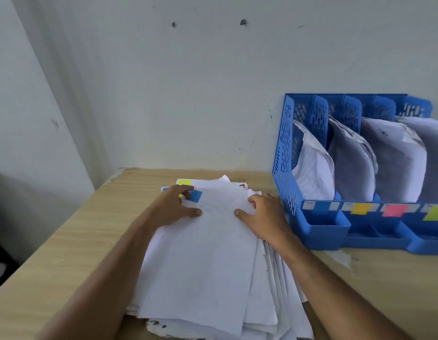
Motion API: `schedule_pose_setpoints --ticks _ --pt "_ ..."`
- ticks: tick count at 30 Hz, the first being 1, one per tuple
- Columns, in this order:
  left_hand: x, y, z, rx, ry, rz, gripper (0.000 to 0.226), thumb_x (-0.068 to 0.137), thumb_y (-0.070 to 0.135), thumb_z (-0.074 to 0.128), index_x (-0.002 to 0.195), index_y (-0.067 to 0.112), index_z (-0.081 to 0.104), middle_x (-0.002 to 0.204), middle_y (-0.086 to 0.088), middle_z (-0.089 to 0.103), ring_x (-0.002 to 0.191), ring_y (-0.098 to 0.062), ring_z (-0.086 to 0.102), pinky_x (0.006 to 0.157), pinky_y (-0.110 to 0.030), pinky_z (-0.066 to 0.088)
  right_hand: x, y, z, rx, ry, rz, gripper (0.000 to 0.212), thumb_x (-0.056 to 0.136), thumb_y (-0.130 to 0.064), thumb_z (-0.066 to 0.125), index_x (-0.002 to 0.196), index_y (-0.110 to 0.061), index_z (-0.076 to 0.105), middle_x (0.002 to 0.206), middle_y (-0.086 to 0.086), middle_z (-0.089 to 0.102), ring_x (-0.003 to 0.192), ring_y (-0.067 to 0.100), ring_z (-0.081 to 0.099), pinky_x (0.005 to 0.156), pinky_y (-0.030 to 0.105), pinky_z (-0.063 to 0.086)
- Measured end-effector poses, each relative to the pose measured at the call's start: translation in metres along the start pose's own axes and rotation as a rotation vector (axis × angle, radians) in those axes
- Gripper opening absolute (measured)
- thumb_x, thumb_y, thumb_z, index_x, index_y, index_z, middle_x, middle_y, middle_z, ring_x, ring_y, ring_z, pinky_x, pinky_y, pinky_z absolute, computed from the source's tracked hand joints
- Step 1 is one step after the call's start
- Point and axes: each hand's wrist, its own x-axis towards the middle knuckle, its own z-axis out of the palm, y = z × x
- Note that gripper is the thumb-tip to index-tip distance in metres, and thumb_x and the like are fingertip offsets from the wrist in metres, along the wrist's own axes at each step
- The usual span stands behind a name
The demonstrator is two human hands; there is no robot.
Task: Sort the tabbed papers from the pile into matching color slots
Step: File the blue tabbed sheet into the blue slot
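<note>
Low in the frame's middle, the left hand (175, 204) and right hand (263, 212) rest spread-fingered on the top sheet (203, 253), likely thin, floppy, best pinched beside its blue tab (194, 195).

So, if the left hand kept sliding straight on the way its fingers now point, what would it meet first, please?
The left hand lies on the paper pile, fingers pointing up and right. First it would likely cross the blue tab at its fingertips; beyond that, only more paper, as far as depth shows.
</note>
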Motion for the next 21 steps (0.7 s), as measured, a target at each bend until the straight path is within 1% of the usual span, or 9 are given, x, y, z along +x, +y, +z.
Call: schedule_pose_setpoints --ticks 3,5,7,9,11,13,16,18,21 --pt "-0.0014 0.0004 0.0017 0.016 -0.011 0.000 0.085 0.078 0.032 0.089 0.151 0.024 0.046 0.135 0.006 0.050 0.089 -0.001 0.049 0.081 -0.021 0.038 -0.0003 0.0010 0.0012 -0.041 -0.011 0.000 0.065 0.090 -0.063 0.062 0.135 -0.017 0.060 0.132 0.006 0.054 0.123 0.028 0.043 0.104 0.041 0.039" --pt "-0.0012 0.0018 0.0015 0.034 -0.031 -0.008 0.089 0.079 0.033 0.087 0.155 0.025 0.041 0.147 0.007 0.040 0.095 -0.009 0.050 0.088 -0.023 0.037 -0.0002 0.0004 0.0003 -0.065 -0.014 -0.002 0.067 0.089 -0.065 0.061 0.134 -0.015 0.059 0.129 0.008 0.054 0.122 0.029 0.045 0.102 0.041 0.040" --pt "-0.0007 0.0017 0.0011 0.034 -0.045 -0.023 0.094 0.080 0.034 0.086 0.158 0.027 0.035 0.153 0.010 0.033 0.103 -0.012 0.048 0.091 -0.024 0.037 -0.0003 0.0000 -0.0010 -0.024 0.017 0.009 0.069 0.084 -0.064 0.068 0.129 -0.011 0.063 0.125 0.010 0.058 0.117 0.030 0.050 0.100 0.041 0.043" --pt "-0.0005 0.0009 0.0011 0.029 -0.048 -0.030 0.095 0.079 0.035 0.087 0.158 0.028 0.035 0.154 0.011 0.032 0.104 -0.013 0.049 0.089 -0.025 0.038 -0.0004 0.0009 -0.0026 0.101 0.069 0.046 0.068 0.077 -0.058 0.080 0.120 -0.007 0.067 0.118 0.011 0.064 0.110 0.029 0.057 0.095 0.042 0.048" --pt "0.0000 -0.0007 0.0010 0.006 -0.035 -0.024 0.096 0.076 0.035 0.089 0.156 0.028 0.038 0.152 0.012 0.034 0.101 -0.013 0.051 0.083 -0.025 0.041 0.0015 0.0048 -0.0021 0.218 0.086 0.084 0.062 0.073 -0.049 0.086 0.115 -0.007 0.070 0.110 0.008 0.068 0.101 0.027 0.062 0.087 0.042 0.054" --pt "-0.0011 -0.0007 0.0004 -0.017 -0.011 -0.008 0.096 0.073 0.034 0.092 0.154 0.028 0.041 0.148 0.014 0.035 0.095 -0.010 0.051 0.079 -0.024 0.042 0.0032 0.0074 -0.0015 0.329 0.073 0.123 0.048 0.075 -0.036 0.088 0.110 -0.009 0.071 0.098 0.003 0.069 0.091 0.023 0.065 0.079 0.037 0.056" --pt "-0.0007 -0.0009 -0.0003 -0.030 0.057 0.033 0.091 0.072 0.027 0.093 0.150 0.024 0.046 0.137 0.013 0.040 0.089 -0.004 0.051 0.077 -0.020 0.042 0.0052 0.0079 -0.0006 0.452 0.110 0.137 0.023 0.081 -0.018 0.083 0.100 -0.010 0.072 0.085 -0.001 0.069 0.080 0.019 0.066 0.071 0.029 0.056" --pt "-0.0006 -0.0007 -0.0008 -0.030 0.112 0.065 0.083 0.072 0.023 0.092 0.145 0.022 0.052 0.132 0.011 0.046 0.085 -0.004 0.052 0.073 -0.012 0.041 0.0056 0.0066 -0.0008 0.447 0.164 0.083 0.008 0.085 -0.015 0.079 0.087 -0.010 0.072 0.077 -0.004 0.068 0.072 0.016 0.066 0.067 0.029 0.055" --pt "-0.0004 -0.0006 -0.0017 -0.050 0.196 0.093 0.068 0.077 0.018 0.089 0.137 0.021 0.059 0.124 0.009 0.053 0.080 -0.009 0.053 0.067 -0.008 0.042 0.0049 0.0046 -0.0012 0.439 0.222 0.000 0.015 0.093 -0.019 0.072 0.080 -0.013 0.065 0.072 -0.008 0.065 0.067 0.009 0.062 0.058 0.025 0.048"
